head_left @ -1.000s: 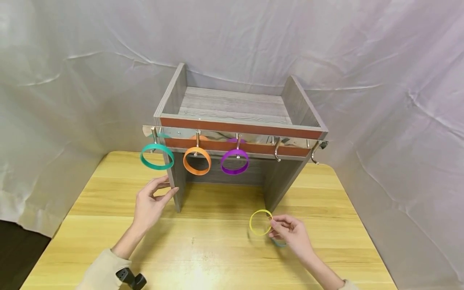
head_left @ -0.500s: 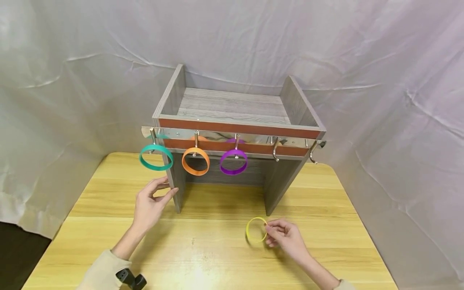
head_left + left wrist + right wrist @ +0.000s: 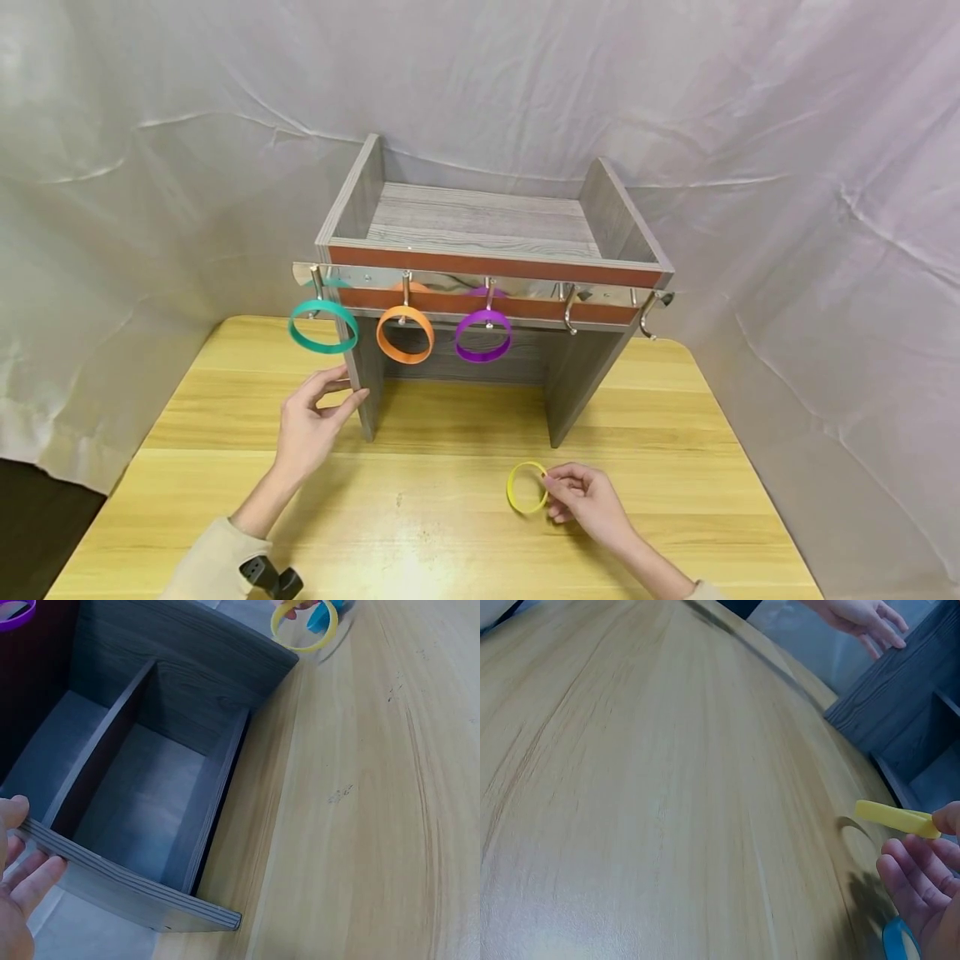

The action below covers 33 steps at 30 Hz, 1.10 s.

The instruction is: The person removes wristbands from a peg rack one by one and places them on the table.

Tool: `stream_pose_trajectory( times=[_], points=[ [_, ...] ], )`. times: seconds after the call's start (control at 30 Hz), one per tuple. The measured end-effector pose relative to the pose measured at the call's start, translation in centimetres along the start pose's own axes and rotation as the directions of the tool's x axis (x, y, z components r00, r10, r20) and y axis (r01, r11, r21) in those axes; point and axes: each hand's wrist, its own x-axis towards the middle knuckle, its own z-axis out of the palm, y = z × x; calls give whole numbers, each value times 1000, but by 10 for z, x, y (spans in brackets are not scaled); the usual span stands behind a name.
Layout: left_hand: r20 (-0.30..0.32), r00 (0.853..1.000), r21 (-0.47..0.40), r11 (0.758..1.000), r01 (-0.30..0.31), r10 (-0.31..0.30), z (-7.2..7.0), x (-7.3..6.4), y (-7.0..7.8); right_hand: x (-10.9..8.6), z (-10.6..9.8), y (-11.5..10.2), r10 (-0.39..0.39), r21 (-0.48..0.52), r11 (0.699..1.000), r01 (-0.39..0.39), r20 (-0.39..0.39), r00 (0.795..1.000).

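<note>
My left hand (image 3: 311,417) grips the left side panel of a grey wooden shelf unit (image 3: 487,218), thumb on the panel's front edge. Between thumb and fingers my right hand (image 3: 588,504) pinches a yellow ring (image 3: 510,492) in front of the unit. The ring casts a shadow on the table in the right wrist view. Near that hand lies a blue ring (image 3: 897,941), partly hidden behind the fingers; the head view does not show it. A teal ring (image 3: 324,346), an orange ring (image 3: 405,354) and a purple ring (image 3: 483,354) hang from hooks on the unit's front.
A shiny metal strip (image 3: 442,281) with several hooks runs across the unit's front. Two right-hand hooks, including the end hook (image 3: 647,317), carry no ring. The unit stands on a wooden table (image 3: 420,517), with grey sheeting (image 3: 480,92) behind and at both sides.
My right hand has moved slightly left and towards me, carrying the yellow ring lower in the head view. The blue ring glimpsed earlier beneath that hand is now out of the head view's sight.
</note>
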Motion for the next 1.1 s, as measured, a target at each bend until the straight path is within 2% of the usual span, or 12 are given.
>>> stream_pose_trajectory(
  times=[0.3,0.83,1.1],
  points=[
    [13,1000,-16,1000,-15,15,0,0,-2,5,-2,1,50,-33,998,-50,-23,998],
    [6,1000,-12,1000,-13,13,0,0,-1,11,-11,4,64,-125,990,-64,-1,998],
    [3,1000,-7,1000,-24,24,0,0,-2,14,-13,3,65,-210,976,-63,5,998]
  ],
)
